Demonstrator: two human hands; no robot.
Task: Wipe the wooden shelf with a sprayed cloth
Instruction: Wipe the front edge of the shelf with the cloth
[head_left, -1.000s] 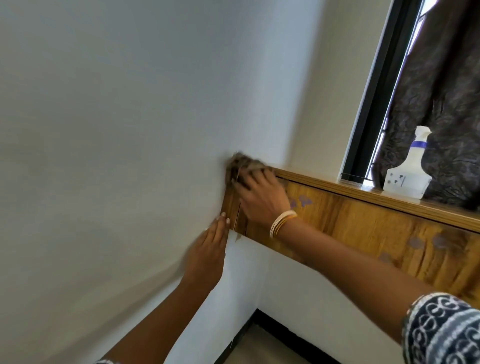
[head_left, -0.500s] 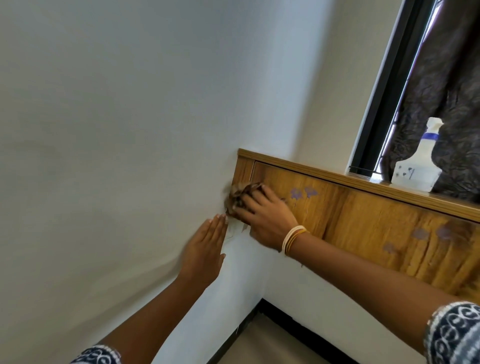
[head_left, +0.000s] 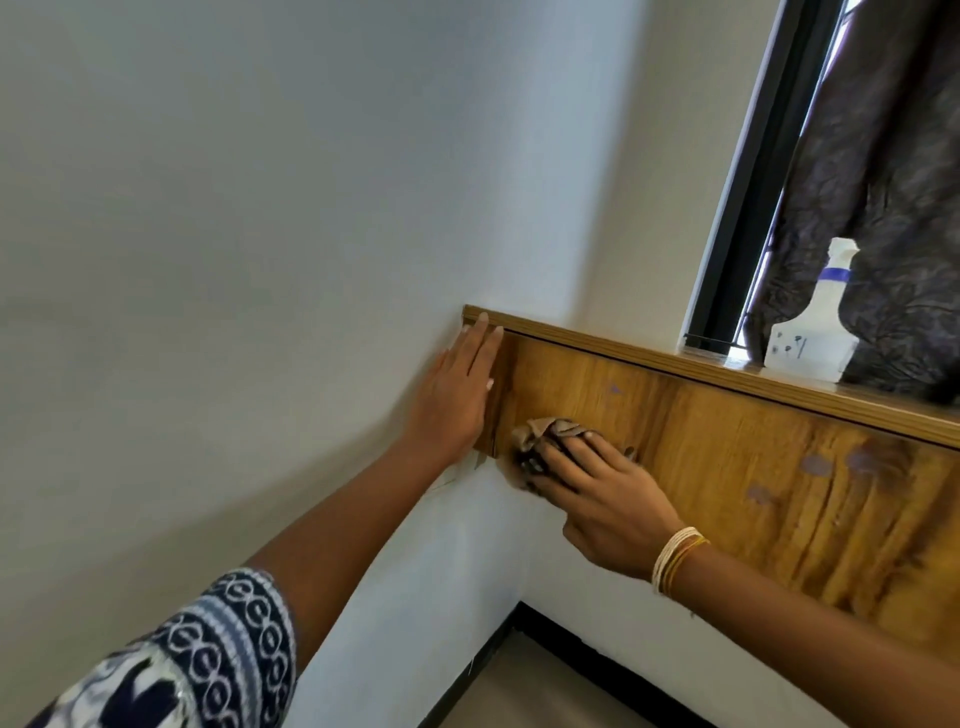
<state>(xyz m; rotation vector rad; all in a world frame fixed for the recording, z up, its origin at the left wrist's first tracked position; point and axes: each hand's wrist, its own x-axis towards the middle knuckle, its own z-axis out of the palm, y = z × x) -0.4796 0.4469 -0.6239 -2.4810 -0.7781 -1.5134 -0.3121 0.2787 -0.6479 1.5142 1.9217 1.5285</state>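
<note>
The wooden shelf (head_left: 727, 431) runs along the wall from the corner to the right, with a few purplish spots on its front panel. My right hand (head_left: 597, 499) presses a crumpled brown cloth (head_left: 545, 434) against the lower left of that front panel. My left hand (head_left: 457, 395) lies flat, fingers together, against the shelf's left end where it meets the white wall. A white spray bottle (head_left: 810, 332) with a blue band stands on the shelf top at the right.
A dark window frame (head_left: 753, 171) and a dark patterned curtain (head_left: 893, 182) rise behind the bottle. White walls meet in the corner under the shelf, with a black skirting strip (head_left: 571, 654) and beige floor below.
My left hand has moved up from the wall below the shelf onto the shelf's left end. My right hand has carried the cloth from the end panel rightward onto the front panel.
</note>
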